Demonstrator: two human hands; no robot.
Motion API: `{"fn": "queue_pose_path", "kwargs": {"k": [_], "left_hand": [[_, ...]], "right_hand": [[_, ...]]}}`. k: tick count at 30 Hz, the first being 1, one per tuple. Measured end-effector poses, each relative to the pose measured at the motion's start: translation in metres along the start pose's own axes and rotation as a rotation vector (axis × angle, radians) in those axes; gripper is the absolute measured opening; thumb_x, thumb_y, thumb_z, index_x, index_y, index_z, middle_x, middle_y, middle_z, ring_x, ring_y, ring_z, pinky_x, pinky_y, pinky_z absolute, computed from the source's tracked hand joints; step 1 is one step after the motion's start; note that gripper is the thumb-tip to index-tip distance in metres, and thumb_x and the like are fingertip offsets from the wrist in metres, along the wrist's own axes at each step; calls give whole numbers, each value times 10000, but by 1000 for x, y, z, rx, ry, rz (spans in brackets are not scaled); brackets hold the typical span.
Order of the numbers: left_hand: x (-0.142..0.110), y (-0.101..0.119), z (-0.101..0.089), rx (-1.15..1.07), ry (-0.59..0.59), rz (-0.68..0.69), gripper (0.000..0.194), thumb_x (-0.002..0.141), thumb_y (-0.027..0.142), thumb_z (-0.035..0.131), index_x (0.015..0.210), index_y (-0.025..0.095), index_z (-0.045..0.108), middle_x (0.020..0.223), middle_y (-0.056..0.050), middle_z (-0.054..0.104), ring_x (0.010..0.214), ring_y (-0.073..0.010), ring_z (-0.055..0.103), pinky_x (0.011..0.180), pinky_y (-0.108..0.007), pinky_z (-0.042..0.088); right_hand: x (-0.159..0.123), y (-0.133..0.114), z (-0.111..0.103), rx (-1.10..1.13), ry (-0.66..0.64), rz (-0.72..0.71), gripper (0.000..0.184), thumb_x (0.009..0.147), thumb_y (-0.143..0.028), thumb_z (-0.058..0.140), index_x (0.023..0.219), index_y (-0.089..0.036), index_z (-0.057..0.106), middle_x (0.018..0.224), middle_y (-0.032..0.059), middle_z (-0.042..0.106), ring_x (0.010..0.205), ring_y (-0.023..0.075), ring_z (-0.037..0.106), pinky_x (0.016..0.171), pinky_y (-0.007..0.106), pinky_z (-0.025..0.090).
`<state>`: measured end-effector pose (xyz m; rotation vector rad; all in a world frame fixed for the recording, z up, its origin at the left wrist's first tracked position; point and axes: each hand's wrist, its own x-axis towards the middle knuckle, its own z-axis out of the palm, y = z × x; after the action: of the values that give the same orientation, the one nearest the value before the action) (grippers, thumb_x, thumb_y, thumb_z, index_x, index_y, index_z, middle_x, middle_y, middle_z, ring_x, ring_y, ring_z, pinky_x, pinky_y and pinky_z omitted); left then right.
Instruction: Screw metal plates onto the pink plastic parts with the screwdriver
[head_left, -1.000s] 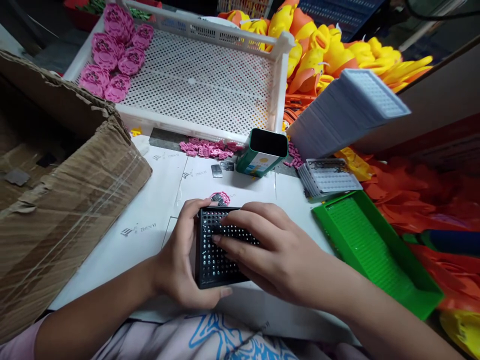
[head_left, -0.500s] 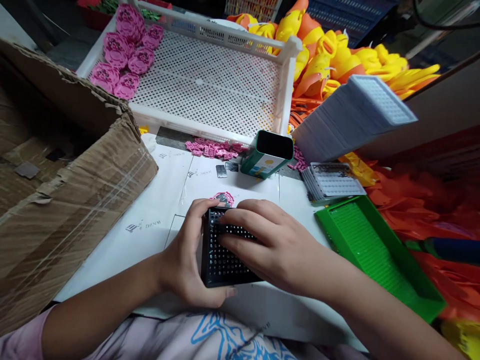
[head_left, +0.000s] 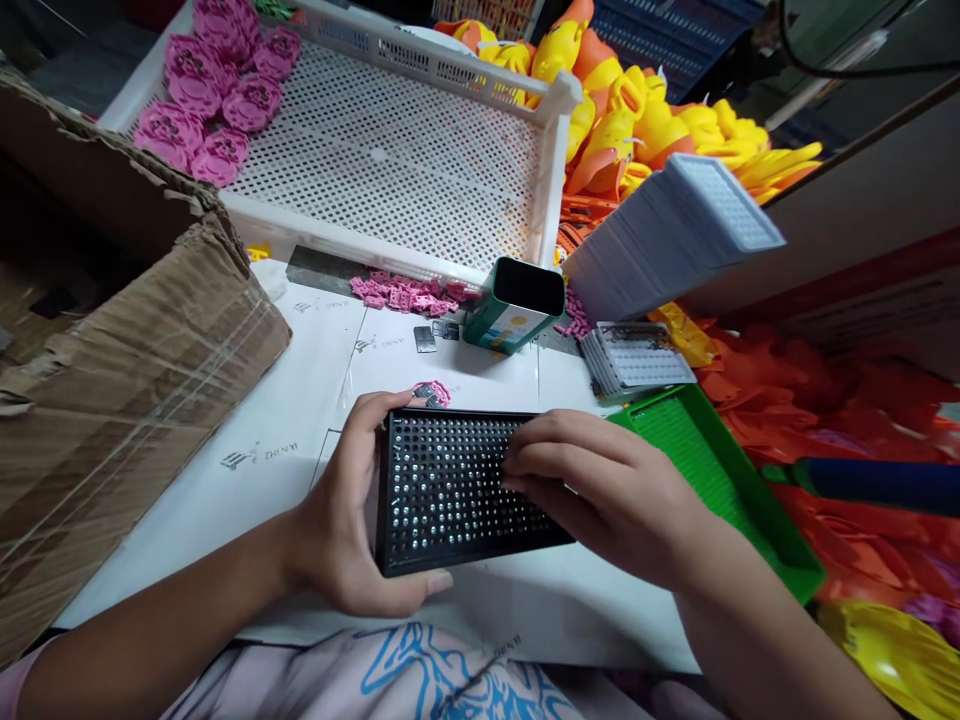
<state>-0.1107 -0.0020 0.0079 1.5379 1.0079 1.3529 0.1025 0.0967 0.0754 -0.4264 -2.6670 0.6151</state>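
Observation:
A black tray [head_left: 450, 480] with rows of small holes, many filled with shiny screw heads, is tilted toward me above the white work surface. Wrapped round its left end is my left hand [head_left: 345, 520], thumb along the near edge and fingers at the far corner. My right hand [head_left: 611, 490] lies over the tray's right part, its fingers bent together and fingertips at the holes; its thumb is hidden, and whatever it may pinch does not show. Just beyond the tray sits a pink-and-dark piece [head_left: 433, 394], partly covered.
Behind stand a green tin [head_left: 499, 325], pink parts [head_left: 409, 293] and a white crate [head_left: 375, 215] with pink flowers. A cardboard box [head_left: 150, 400] rises at left. To the right are a green tray [head_left: 686, 450], stacked white cards [head_left: 667, 240] and a blue-handled tool [head_left: 877, 485].
My right hand has slid rightward across the black tray, uncovering its left and middle rows of holes. My left hand keeps its grip. The whole view has shifted slightly.

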Motion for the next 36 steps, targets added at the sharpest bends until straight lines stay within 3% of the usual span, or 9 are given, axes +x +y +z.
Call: {"fn": "queue_pose_path", "kwargs": {"k": [5,15,22,28,36], "left_hand": [[0,0,0,0,-3,-5,1050,535,205,752,1413,247,177,1290,-104,399,1151,-284,475,985,-403,419],[-1,1,0,1,0,8,1063,520,175,745,1420,248,184,1275,-111,411,1117,-303,501,959,-440,439],[-1,2,0,6,-8,-3,1057,528,201,749,1412,254,172,1293,-118,365,1150,-307,470,996,-461,410],[-1,2,0,-8,-3,9,1053,524,210,750,1411,257,184,1283,-120,397,1155,-327,474,971,-473,430],[-1,0,2,-23,21,5,1052,506,193,744,1405,265,200,1282,-116,392,1110,-319,494,967,-494,431]], "right_hand": [[-10,0,2,-150,-36,-53,119,869,-91,544,962,-125,610,913,90,677,804,166,588,700,306,506],[0,-1,7,-293,-7,-126,175,917,-138,475,956,-127,646,909,90,702,789,173,581,651,314,479],[1,1,9,-261,-32,-128,146,879,-117,542,986,-120,642,966,87,705,817,185,586,678,328,492],[-1,-1,5,-170,42,-92,146,822,-105,630,968,-103,643,898,97,683,820,173,572,705,314,504],[-4,-2,6,-180,14,-77,153,827,-178,640,970,-126,661,915,104,685,834,186,582,717,334,529]]}}
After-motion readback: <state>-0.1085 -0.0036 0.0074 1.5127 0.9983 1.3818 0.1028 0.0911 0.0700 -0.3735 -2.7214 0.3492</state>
